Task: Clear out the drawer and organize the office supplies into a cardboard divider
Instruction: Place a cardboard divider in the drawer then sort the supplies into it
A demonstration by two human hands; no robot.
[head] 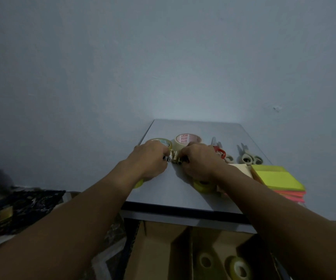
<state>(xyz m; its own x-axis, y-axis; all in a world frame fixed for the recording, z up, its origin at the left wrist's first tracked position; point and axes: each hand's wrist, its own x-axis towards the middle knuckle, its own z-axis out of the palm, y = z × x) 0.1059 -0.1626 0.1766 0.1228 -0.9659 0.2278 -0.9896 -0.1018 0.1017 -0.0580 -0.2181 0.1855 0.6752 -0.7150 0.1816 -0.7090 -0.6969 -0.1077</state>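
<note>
I am seeing the cluster of small cylindrical items (175, 157) lying on the grey table (183, 197), squeezed right between the 2 hands; they are too small and blurred for me to tell what they are. The left hand (151, 158) is touching the cluster from its left side and the right hand (198, 160) from its right.

Both forearms are reaching forward from the bottom corners of my view and converging over the table, with the backs of the hands facing up toward the camera. The left wrist is passing over a yellow tape roll (138, 183) at the table's left edge, and the right wrist is covering part of another yellow tape roll (203, 186).

Both hands are closing narrowly, fingers curling inward round the cluster and gripping it from either side. The fingertips themselves are hiding behind the knuckles.

Just behind the left hand a clear tape roll (161, 142) is lying flat, and beside it, behind the right hand, a cream tape roll (187, 139) with red print. To the right I am seeing red-handled scissors (218, 150), then white-handled scissors (247, 156), blades pointing away. A stack of sticky notes (278, 178), yellow-green over pink, is sitting at the table's right edge.

Below the table's near edge the cardboard divider (157, 249) is standing open, and 2 tape rolls (238, 268) are resting in its right-hand compartment.
</note>
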